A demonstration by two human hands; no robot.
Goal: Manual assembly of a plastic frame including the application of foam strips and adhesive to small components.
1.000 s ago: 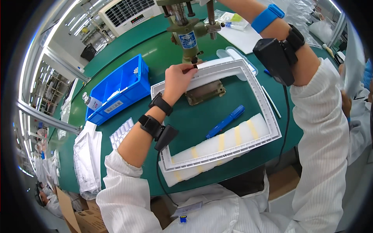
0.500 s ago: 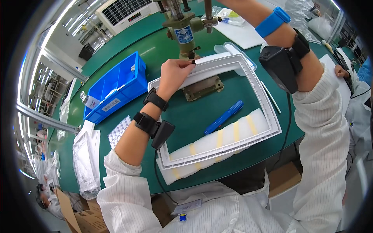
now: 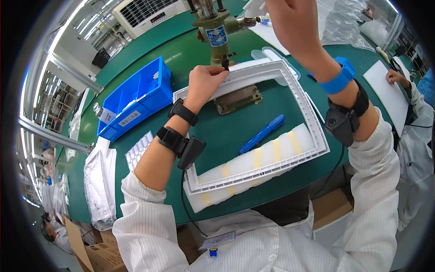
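A white rectangular plastic frame (image 3: pixel 312 120) lies on the green table, its far side under the tip of a green bench press (image 3: pixel 217 38). My left hand (image 3: pixel 205 85) is closed at that far side, thumb and fingertips pinching a small black piece (image 3: pixel 226 69) right beneath the press tip. Whether the tip touches the piece I cannot tell. My right hand (image 3: pixel 292 22) is raised to the right of the press, its fingers cut off by the top edge. A metal block (image 3: pixel 238 99) sits under the press, inside the frame's opening.
A white foam strip with yellow bands (image 3: pixel 267 156) supports the frame's near side. A blue marker (image 3: pixel 262 133) lies inside the opening. To the left stand a blue divided bin (image 3: pixel 136 115) and a label sheet (image 3: pixel 139 149). A co-worker's hand (image 3: pixel 398 78) rests at far right.
My right arm has come down and nearer, bringing the hand further into view. The press tip now sits closer to the black piece. My left hand keeps its pinch at the frame.
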